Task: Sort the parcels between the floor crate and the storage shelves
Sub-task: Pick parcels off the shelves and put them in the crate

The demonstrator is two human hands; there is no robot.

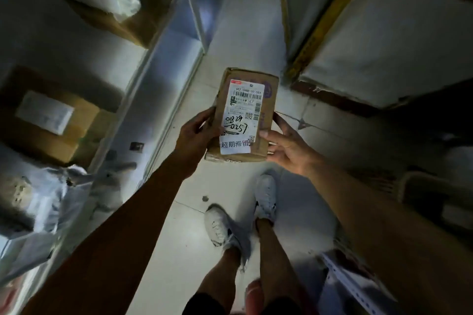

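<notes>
In the head view, a small cardboard parcel (244,115) is held up between both hands above a pale tiled floor (294,207), its long axis running away from the person and its labelled face turned upward; a white shipping label (242,116) with barcodes, handwritten black digits and a printed strip of characters is seen covering most of that face. The left hand (197,135) is clamped on the parcel's left long edge near the nearer end, the thumb laid over the top face beside the label and the other fingers curled beneath, where they are hidden; the right hand (286,147) is closed on the right long edge, the thumb pressed on the top face at the label's lower right corner and the fingers wrapped up along the side and under. The parcel is thus kept between the two hands, slightly ahead of them, with its far end projecting free; it is well above the floor and apart from the shelving. Below the parcel, two white shoes (240,212) are seen on the tiles. To the left, metal storage shelves (158,79) are blurred but visible; a brown box with a white label (48,123) is lying on one level, another open box with white filling (122,2) is set farther along, and grey plastic mailer bags (46,202) are piled nearer.
</notes>
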